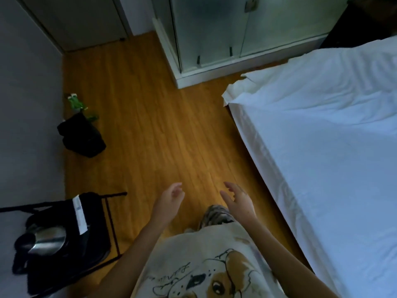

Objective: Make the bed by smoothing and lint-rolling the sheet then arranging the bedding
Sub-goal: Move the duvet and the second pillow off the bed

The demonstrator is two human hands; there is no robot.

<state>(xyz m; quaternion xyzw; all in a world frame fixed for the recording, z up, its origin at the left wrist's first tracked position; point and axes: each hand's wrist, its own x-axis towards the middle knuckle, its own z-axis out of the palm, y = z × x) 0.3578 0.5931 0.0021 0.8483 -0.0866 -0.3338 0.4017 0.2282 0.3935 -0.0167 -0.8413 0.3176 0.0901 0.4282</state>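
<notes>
The bed (322, 130) fills the right side of the head view, covered by a white sheet (335, 93) with wrinkles near its far corner, where a loose fold hangs out. I stand on the wooden floor beside the bed's left edge. My left hand (170, 197) and my right hand (237, 197) hover in front of my body over the floor, both with relaxed, slightly spread fingers and holding nothing. Neither hand touches the bed. No lint roller or other bedding is visible.
A glass-fronted white cabinet (214, 39) stands beyond the bed's corner. A black bag (82, 135) with a green item lies on the floor by the left wall. A dark rack (64, 237) with black items and a metal bowl stands at lower left. The wooden floor (150, 125) runs between.
</notes>
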